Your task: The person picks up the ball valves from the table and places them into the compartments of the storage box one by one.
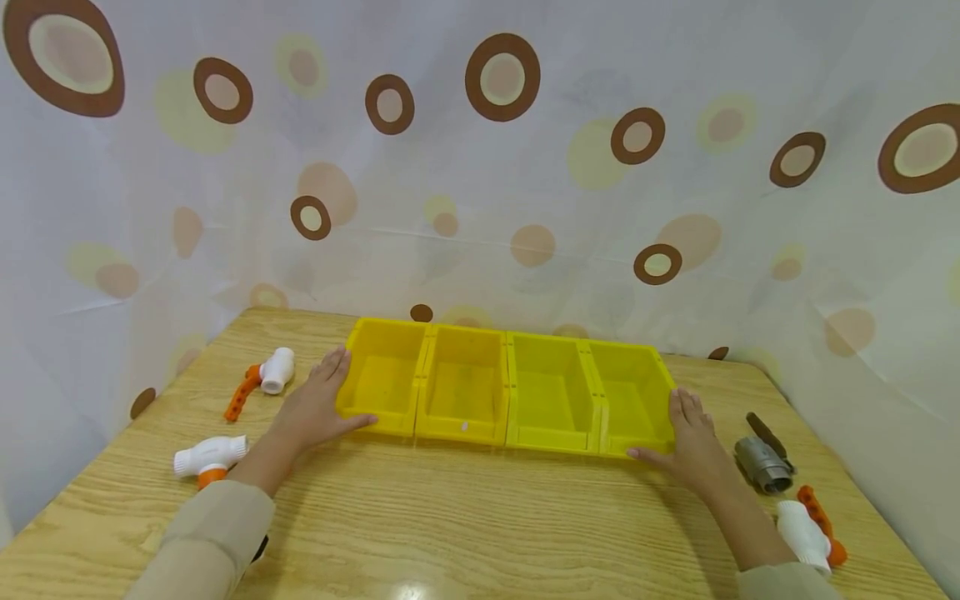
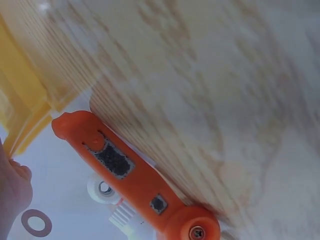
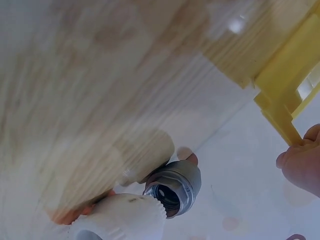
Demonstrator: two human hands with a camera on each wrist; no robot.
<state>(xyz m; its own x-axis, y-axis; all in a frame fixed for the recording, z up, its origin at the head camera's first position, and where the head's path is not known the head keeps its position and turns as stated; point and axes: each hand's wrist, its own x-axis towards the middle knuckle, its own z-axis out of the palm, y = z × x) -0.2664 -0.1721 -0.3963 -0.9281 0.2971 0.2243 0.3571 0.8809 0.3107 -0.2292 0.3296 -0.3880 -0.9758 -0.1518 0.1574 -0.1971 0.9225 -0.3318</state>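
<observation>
Nearest on the wooden table, a white valve with an orange handle lies at right; a second white valve lies beside the left forearm. A grey metal valve follows. Beyond, the left hand and right hand touch opposite ends of a row of four yellow bins, fingers extended, thumbs spread apart from them. A dotted curtain hangs behind.
</observation>
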